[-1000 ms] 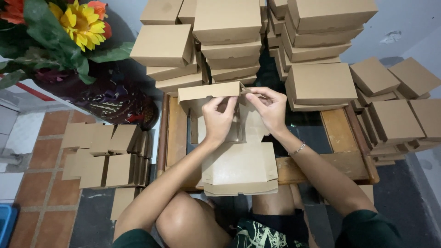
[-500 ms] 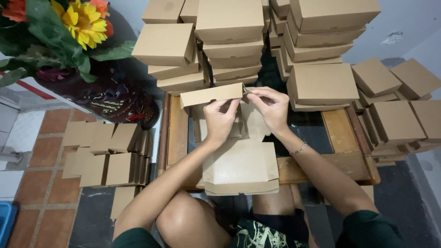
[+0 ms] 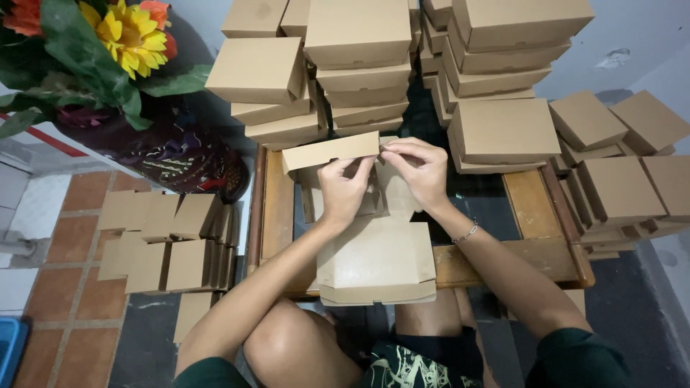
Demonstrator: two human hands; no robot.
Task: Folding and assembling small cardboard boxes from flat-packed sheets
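A brown cardboard box, half folded, lies open on a low wooden table in front of me. Its lid half rests toward my lap; its far half stands up with a long flap raised. My left hand pinches the far wall just below that flap. My right hand grips the flap's right end and the side panel beside it. Both hands touch the same box.
Stacks of finished brown boxes stand behind the table and at the right. Flat unfolded blanks lie on the tiled floor at the left. A dark vase with sunflowers stands at the upper left.
The raised flap has tilted slightly as both hands shift along the far wall. The box and stacks stay in place.
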